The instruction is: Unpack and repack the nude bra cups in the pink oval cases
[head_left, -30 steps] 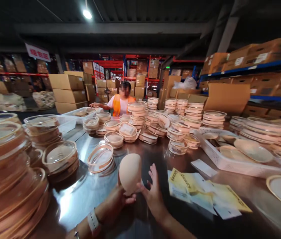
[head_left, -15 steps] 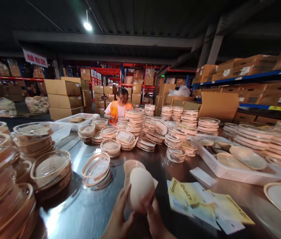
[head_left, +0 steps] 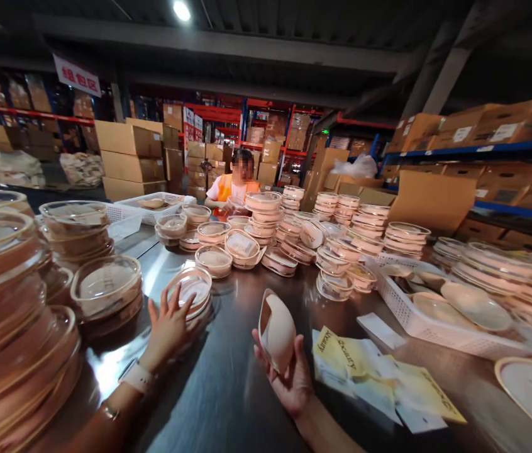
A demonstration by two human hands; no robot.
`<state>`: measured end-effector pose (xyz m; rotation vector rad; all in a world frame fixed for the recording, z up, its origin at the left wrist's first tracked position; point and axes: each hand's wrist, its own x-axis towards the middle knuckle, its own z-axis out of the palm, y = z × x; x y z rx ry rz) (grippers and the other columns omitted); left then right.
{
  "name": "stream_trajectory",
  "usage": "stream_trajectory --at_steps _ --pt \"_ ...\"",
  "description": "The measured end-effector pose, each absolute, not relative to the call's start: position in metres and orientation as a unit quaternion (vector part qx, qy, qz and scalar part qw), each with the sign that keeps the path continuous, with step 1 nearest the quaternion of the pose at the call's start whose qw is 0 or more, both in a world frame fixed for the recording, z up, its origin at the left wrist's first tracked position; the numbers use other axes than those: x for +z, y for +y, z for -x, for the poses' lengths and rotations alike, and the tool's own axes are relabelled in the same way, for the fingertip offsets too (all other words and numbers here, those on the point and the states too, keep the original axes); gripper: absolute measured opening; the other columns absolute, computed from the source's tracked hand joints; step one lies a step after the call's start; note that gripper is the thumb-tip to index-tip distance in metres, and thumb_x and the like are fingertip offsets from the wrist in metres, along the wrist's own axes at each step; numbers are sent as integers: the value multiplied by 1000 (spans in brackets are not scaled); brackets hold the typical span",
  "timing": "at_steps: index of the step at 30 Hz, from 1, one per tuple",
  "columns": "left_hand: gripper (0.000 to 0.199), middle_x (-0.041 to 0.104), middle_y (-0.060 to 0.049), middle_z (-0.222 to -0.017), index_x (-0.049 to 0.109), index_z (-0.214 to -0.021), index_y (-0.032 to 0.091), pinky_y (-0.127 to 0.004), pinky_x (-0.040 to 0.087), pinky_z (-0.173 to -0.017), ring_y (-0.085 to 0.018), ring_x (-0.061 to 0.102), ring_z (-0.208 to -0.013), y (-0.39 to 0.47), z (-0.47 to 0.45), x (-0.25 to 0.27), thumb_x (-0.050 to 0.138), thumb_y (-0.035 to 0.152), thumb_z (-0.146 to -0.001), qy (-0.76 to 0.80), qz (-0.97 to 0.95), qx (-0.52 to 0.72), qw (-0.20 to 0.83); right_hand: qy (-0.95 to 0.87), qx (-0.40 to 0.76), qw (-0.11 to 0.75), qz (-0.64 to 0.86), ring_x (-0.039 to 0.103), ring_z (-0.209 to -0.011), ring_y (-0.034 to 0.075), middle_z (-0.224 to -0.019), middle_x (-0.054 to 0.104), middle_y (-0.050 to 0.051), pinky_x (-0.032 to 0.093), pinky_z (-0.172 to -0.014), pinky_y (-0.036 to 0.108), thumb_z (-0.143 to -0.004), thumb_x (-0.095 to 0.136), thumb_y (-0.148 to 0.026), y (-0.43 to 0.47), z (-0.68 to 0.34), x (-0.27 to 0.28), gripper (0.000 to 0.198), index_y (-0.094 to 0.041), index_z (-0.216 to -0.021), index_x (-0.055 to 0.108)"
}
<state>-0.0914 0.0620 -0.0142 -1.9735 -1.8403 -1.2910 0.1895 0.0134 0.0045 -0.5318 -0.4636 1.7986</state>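
My right hand (head_left: 289,374) holds a pair of beige moulded bra cups (head_left: 279,330) upright from below, one nested against the other, fingers and thumb on either side. Out to the left, my left hand (head_left: 169,327) reaches with spread fingers over the near-left rim of a round clear-lidded case (head_left: 195,290). Its fingertips are at the lid; whether they press on it I cannot tell. Right of the bra cups lie yellow and white printed cards (head_left: 341,358), overlapping on the metal table.
Tall stacks of clear-lidded cases (head_left: 6,314) stand at the left, and more stacks (head_left: 263,217) fill the table's far side. A white basket (head_left: 417,321) with more beige cups is at the right. Across the table sits a person in an orange vest (head_left: 226,189).
My left hand has let go of the bra cups and moved left to the clear-lidded case. My right hand has kept the cups and turned them on edge. The view has tilted downward.
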Motion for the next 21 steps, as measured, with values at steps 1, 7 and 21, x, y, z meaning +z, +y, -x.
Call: stream_trajectory --at_steps 1,7,21 --pt "33 49 -20 -144 68 -111 21 -81 5 -107 -52 29 -140 63 94 -15 63 39 -83 -613 667 -416 77 -187 769 562 240 66 -111 29 -112 73 12 55 -90 41 -55 89 -56 14 -189 4 67 -19 -107 69" --pt "19 70 -19 -114 68 -100 18 -55 46 -99 -37 63 -113 54 82 -12 59 28 -86 -584 742 -313 100 -233 709 577 331 72 -85 26 -89 76 7 59 -71 37 -53 88 -53 18 -189 -1 62 -19 -100 67" --pt "25 68 -15 -121 68 -106 19 -52 40 -94 -31 64 -106 31 62 12 49 16 -90 -576 732 -289 223 -835 -110 441 311 64 -114 29 -126 65 13 58 -90 43 -86 59 -27 27 -210 -9 48 -23 -134 55"
